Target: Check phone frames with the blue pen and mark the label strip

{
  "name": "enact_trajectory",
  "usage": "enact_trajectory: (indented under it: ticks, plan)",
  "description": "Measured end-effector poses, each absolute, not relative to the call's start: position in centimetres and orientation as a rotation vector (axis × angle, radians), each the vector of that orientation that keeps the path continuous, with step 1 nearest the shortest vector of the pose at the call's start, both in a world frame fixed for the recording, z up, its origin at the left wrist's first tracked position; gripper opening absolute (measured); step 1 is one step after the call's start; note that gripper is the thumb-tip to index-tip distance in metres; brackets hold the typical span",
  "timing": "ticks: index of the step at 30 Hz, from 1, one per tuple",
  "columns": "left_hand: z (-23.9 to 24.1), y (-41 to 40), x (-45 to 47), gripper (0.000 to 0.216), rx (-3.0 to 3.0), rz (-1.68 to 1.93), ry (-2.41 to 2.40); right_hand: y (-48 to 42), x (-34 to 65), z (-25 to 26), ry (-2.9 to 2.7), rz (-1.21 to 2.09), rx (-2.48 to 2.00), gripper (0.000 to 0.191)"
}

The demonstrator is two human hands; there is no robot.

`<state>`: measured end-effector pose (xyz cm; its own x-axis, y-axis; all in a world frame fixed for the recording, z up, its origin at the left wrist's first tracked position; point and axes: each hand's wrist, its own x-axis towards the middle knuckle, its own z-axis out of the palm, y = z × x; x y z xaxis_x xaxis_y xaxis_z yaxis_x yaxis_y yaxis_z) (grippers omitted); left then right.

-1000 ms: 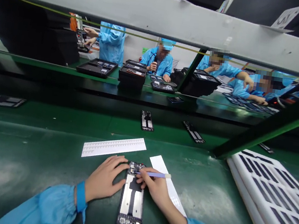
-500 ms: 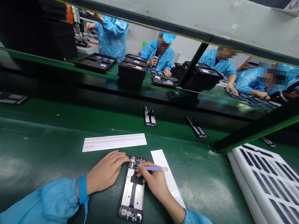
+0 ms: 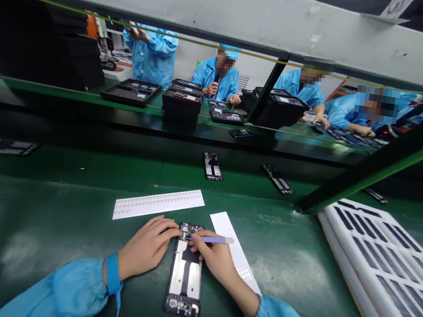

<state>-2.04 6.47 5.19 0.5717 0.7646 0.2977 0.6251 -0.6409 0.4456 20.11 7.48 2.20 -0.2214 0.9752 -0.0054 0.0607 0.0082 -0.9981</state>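
Left hand [image 3: 146, 247] flat, bracing phone frame [image 3: 187, 271]. Right hand [image 3: 212, 256] pinches blue stick [image 3: 212, 239], tip at frame's top edge. Seating step; next needs steady, light pressure.

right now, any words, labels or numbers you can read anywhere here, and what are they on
None can be read.
White paper tag hanging above the grey beam: dark marks, cut off and blurred.
Green sign on the far wall: too small.
White strip and white sheet by the phone frame: only rows of tiny dots, no text.
Left hand and right hand with its pen-like tool: no print visible.
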Motion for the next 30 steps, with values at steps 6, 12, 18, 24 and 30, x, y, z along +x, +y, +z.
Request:
enact_trajectory:
  ticks: [6, 12, 18, 24, 30]
  plan:
    - [5.3, 6.5, -2.1, 0.04, 2.543, 0.667, 1.151, 7.5, 20.1, 2.0, -1.438, 1.332, -1.136, 0.036]
    - [5.0, 6.4, -2.0, 0.038, 2.633, 0.643, 1.155, 7.5, 20.1, 2.1, -1.419, 1.334, -1.142, 0.038]
    - [4.9, 6.3, -1.8, 0.044, 2.803, 0.515, 1.163, 7.4, 19.9, 2.3, -1.391, 1.325, -1.134, 0.046]
    - [5.1, 6.3, -1.7, 0.035, 2.706, 0.62, 1.164, 7.6, 20.1, 3.0, -1.2, 1.245, -1.096, 0.053]
    - [4.7, 6.4, -1.8, 0.035, 2.575, 0.718, 1.2, 8.1, 20.3, 2.5, -1.16, 1.259, -1.063, 0.055]
